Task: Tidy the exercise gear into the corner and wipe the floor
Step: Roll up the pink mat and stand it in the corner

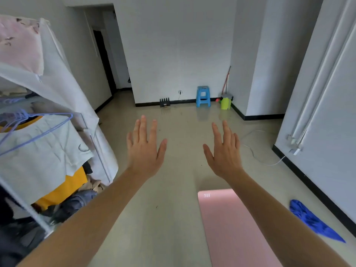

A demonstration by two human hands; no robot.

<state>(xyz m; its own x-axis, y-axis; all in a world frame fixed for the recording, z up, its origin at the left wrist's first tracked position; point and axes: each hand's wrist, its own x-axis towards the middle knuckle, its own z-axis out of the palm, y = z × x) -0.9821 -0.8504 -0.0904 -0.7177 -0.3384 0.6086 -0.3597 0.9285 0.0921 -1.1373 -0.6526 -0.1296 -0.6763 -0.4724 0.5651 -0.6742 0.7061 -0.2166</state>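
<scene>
floor wide between wardrobe and right wall | wardrobe at left edge, clothes inside | pink mat flat, near edge | blue cloth beside right wall | stool, bin far corner | left hand, right hand apart, fingers straight, holding nothing

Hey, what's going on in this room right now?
A person holds the left hand and right hand out in front, fingers straight, gripping nothing. A pink exercise mat lies flat on the floor, and a blue cloth lies beside the wall to its right. Neither is being touched.
</scene>
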